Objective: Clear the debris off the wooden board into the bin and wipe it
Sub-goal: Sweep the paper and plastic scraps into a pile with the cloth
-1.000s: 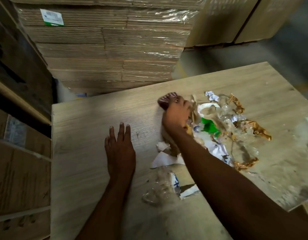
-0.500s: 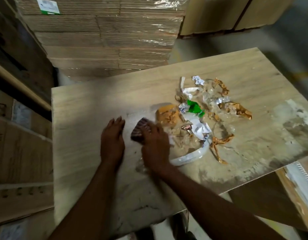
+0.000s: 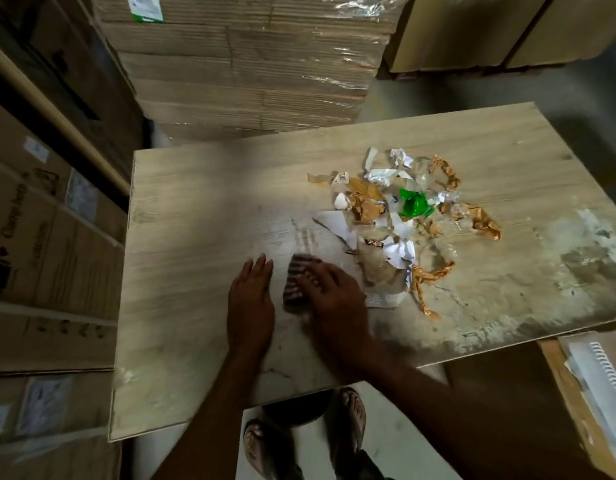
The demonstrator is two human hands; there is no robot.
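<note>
change: right hand (image 3: 329, 299) and striped cloth (image 3: 296, 285) drawn back beside left hand (image 3: 251, 303) | both hands: flat, right pressing cloth, left on wooden board (image 3: 195, 209) | debris (image 3: 396, 216): mid-board, right of cloth

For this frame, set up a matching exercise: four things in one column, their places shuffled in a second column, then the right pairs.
Things
1. left hand
2. right hand
3. green scrap
4. spiral-bound pad

Places
A. in the middle of the debris pile
B. on the striped cloth
C. off the board, at the lower right
D. flat on bare board, just left of the cloth

Pairs: 1-D, 2-B, 3-A, 4-C
</note>
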